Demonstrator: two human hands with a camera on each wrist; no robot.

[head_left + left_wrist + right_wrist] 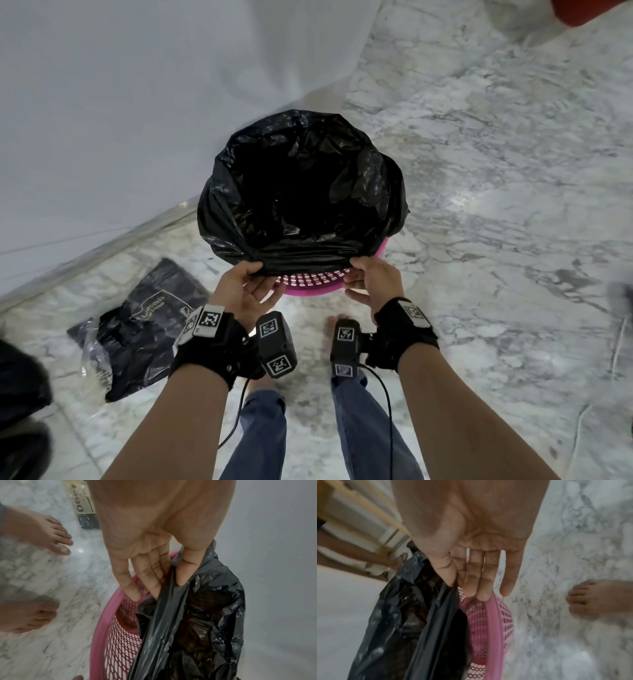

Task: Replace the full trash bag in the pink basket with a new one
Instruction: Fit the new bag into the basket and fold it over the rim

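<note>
A black trash bag lines the pink mesh basket, its mouth spread wide and draped over the far and side rims. The near rim of the basket shows bare pink. My left hand pinches the bag's near edge at the left, thumb over fingers. My right hand pinches the same edge at the right. In the left wrist view, the left hand holds the bag just inside the basket. In the right wrist view, the right hand pinches the bag beside the basket.
A dark pack of bags lies on the marble floor to the left of my legs. A white wall stands behind and left of the basket. My bare feet are close in front of the basket. A dark object lies at the lower left.
</note>
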